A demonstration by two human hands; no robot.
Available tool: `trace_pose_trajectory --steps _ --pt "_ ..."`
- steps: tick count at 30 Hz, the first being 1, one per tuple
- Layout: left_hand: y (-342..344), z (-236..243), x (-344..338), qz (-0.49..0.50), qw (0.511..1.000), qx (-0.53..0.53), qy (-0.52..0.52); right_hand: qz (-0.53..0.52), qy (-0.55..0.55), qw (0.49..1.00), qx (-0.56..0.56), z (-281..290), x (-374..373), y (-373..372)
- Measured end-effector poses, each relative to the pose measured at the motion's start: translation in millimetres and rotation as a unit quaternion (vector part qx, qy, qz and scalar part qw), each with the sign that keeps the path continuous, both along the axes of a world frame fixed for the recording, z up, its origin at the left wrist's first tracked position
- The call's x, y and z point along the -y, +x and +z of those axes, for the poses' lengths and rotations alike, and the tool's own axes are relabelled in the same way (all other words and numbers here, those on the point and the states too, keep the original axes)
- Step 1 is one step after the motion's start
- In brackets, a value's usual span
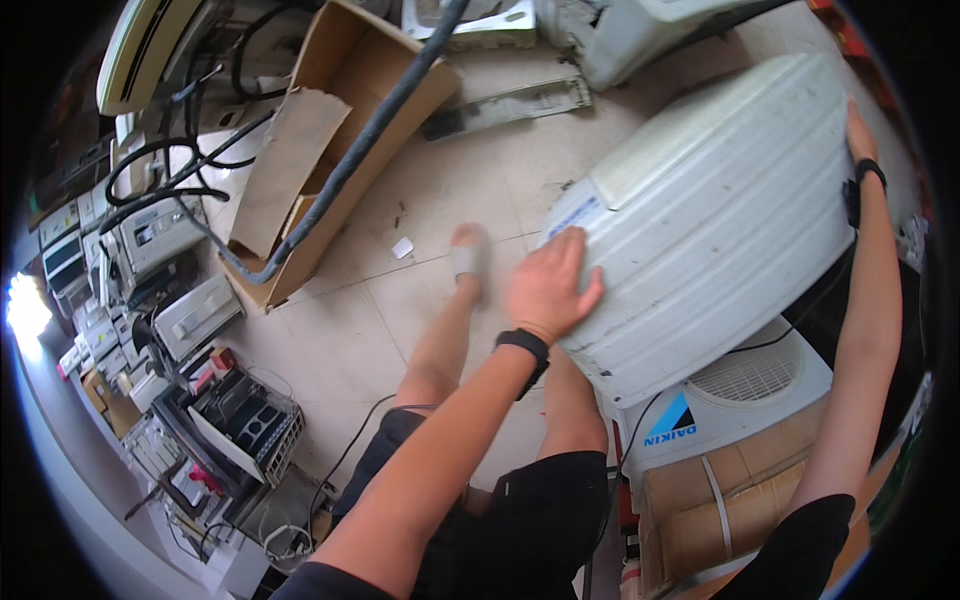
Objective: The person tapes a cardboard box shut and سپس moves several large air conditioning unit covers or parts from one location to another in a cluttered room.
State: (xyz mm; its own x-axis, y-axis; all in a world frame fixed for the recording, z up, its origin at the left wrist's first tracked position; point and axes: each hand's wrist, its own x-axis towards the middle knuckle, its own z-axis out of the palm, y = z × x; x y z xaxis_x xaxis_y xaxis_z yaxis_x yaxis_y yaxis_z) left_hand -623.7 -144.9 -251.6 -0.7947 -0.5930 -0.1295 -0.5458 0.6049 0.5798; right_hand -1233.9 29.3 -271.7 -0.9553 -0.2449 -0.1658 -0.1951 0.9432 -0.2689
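Note:
A large white ribbed appliance casing [715, 235] lies tilted across the right half of the view. My left hand [548, 290] rests on its left end, fingers stretched out flat and thumb spread apart. At the casing's far right end, my right hand [860, 137] grips the edge; its fingertips are partly hidden. Under the casing's near side is a white air conditioner outdoor unit [730, 385] with a round grille. I cannot tell whether the casing touches that unit.
Standing to the left is an open cardboard box [340, 140], with a thick grey hose [345, 165] across it. Appliance parts and crates [250, 425] crowd the left side. A strapped cardboard package [735, 485] lies near my right arm. My foot [468, 250] is on the tiled floor [340, 325].

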Motion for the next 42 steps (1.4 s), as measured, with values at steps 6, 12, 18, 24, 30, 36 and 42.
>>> trace_pose_trajectory --steps 6,12,18,24,30,36,42 --pt "2 -1 3 0.011 1.000 -0.020 -0.003 0.003 0.042 0.999 -0.017 -12 23 0" --pt "1 -4 1 0.004 0.999 -0.052 -0.005 -0.005 0.061 0.998 -0.016 -18 -41 -66" --pt "1 -11 -5 0.058 0.994 -0.095 -0.004 0.007 0.005 0.998 0.065 -38 -24 -75" --pt "15 -12 2 0.105 0.979 -0.151 0.084 0.010 -0.004 0.999 0.041 -33 -12 -70" --pt "53 -37 -37 0.490 0.759 -0.226 0.365 -0.071 0.009 0.996 0.051 -23 -14 -77" --pt "90 -92 -120 0.614 0.388 -0.095 0.681 -0.020 0.003 0.998 0.055 -26 -21 -97" --pt "70 -87 -120 0.654 0.462 -0.084 0.593 -0.037 -0.026 0.993 0.109 -35 -31 -90"
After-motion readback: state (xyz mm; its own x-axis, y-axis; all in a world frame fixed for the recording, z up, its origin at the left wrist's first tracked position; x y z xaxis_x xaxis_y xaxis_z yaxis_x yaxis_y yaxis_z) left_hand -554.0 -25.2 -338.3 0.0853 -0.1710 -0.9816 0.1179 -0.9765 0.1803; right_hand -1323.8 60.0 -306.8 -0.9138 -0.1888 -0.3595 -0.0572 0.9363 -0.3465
